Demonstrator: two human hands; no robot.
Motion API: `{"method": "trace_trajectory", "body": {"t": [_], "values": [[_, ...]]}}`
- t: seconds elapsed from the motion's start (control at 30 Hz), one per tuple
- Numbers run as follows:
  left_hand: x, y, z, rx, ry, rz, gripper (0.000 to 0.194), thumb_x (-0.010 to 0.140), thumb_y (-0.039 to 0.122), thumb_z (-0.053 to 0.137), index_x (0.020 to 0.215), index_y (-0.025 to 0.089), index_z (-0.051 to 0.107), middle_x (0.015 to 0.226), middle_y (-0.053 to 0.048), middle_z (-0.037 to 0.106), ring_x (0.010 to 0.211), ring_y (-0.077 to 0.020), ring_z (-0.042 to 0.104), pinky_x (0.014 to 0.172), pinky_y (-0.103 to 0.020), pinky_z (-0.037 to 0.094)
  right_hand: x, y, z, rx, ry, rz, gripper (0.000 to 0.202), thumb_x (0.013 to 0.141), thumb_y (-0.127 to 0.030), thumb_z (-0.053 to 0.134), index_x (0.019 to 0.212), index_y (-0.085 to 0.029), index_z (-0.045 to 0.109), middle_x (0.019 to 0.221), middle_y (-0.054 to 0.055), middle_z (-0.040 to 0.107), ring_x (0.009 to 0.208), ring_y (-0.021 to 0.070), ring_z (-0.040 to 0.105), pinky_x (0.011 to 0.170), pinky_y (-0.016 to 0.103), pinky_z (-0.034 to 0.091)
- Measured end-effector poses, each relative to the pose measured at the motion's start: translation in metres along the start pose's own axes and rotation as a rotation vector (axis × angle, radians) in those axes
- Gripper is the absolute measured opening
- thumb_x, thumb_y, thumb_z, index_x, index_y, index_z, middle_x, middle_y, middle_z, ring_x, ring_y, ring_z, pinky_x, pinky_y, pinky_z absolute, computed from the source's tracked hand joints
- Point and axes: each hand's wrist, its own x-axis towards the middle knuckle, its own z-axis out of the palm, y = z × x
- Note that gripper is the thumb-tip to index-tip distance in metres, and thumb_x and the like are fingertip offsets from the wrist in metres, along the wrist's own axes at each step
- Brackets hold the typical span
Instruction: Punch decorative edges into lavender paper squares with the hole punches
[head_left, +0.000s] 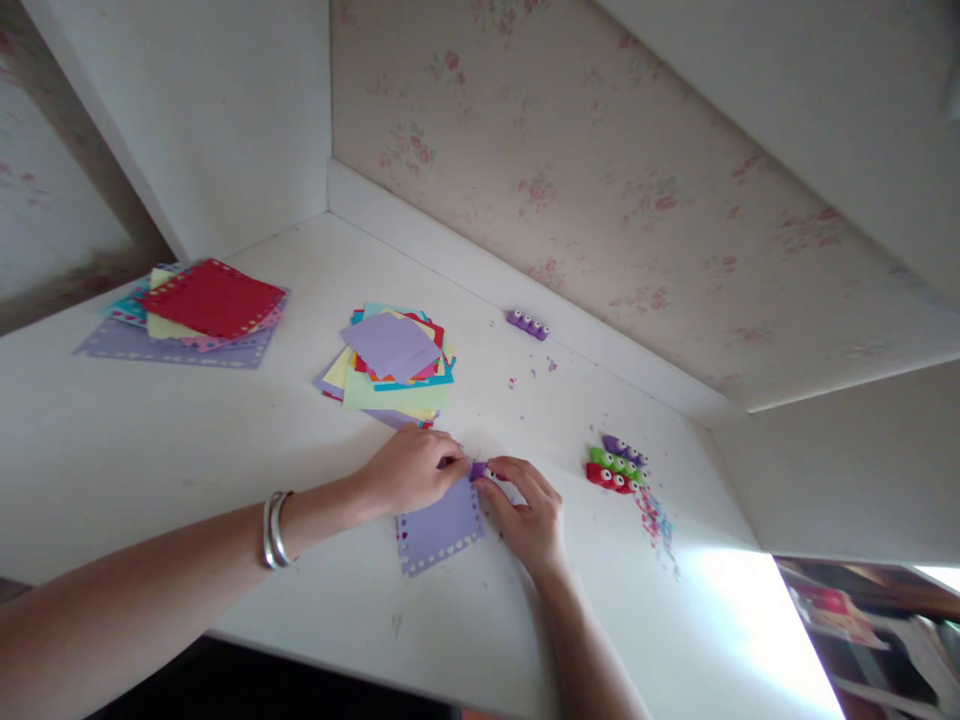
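Observation:
A sheet of light purple paper (440, 528) lies on the white table below my hands, with punched holes along its lower and side edges. My right hand (529, 510) is closed around a small purple hole punch (478, 470) at the sheet's upper right corner. My left hand (416, 468) has its fingers curled together over the sheet's top edge, close beside the punch. It pinches the paper there, and its fingers cover part of that edge. Two silver bangles (276, 530) circle my left wrist.
A pile of coloured paper (396, 348) lies just beyond my left hand. Farther left is a stack of punched sheets (217, 300), red on top. Purple, green and red punches (616, 465) sit at right near paper confetti (656, 520). Another purple punch (527, 324) stands by the wall (540, 190).

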Motion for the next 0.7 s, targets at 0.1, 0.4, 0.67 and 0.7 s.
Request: {"method": "trace_trajectory", "body": {"t": [0.1,0.4,0.67,0.7], "values": [[0.0007,-0.0012,0.0007,-0.01,0.005,-0.009,0.028,0.092,0.026,0.05,0.074,0.02,0.07,0.076,0.0,0.072,0.075,-0.0156,0.065,0.072,-0.029,0.042,-0.0003,-0.0005,0.0,-0.017,-0.002,-0.009,0.016,0.083,-0.017,0.07,0.099,-0.023,0.069,0.095,0.006,0.071,0.087,0.0192,0.068,0.078,0.034,0.059],[0.0024,-0.0007,-0.0015,-0.029,-0.03,-0.022,0.027,0.092,0.024,0.05,0.075,0.02,0.071,0.078,0.0,0.072,0.074,-0.0147,0.065,0.072,-0.028,0.041,-0.0014,-0.0019,0.0007,-0.015,-0.003,-0.045,0.02,0.082,-0.015,0.071,0.1,-0.023,0.069,0.096,0.006,0.071,0.09,0.0196,0.068,0.078,0.033,0.059],[-0.004,-0.0011,0.0048,0.137,0.029,0.066,0.026,0.098,0.027,0.045,0.092,0.02,0.069,0.093,-0.003,0.069,0.093,-0.0185,0.063,0.086,-0.034,0.042,0.0009,-0.0026,0.0001,0.023,-0.09,0.045,0.014,0.085,-0.022,0.069,0.099,-0.022,0.069,0.094,0.006,0.071,0.082,0.0179,0.067,0.073,0.032,0.059],[-0.005,0.0002,0.0032,0.163,0.044,0.085,0.027,0.099,0.028,0.043,0.095,0.02,0.069,0.096,-0.004,0.067,0.094,-0.0185,0.062,0.086,-0.034,0.042,0.001,-0.0026,0.0001,0.033,-0.1,0.058,0.014,0.085,-0.023,0.069,0.099,-0.022,0.069,0.095,0.006,0.07,0.08,0.0173,0.067,0.071,0.031,0.059]]}}
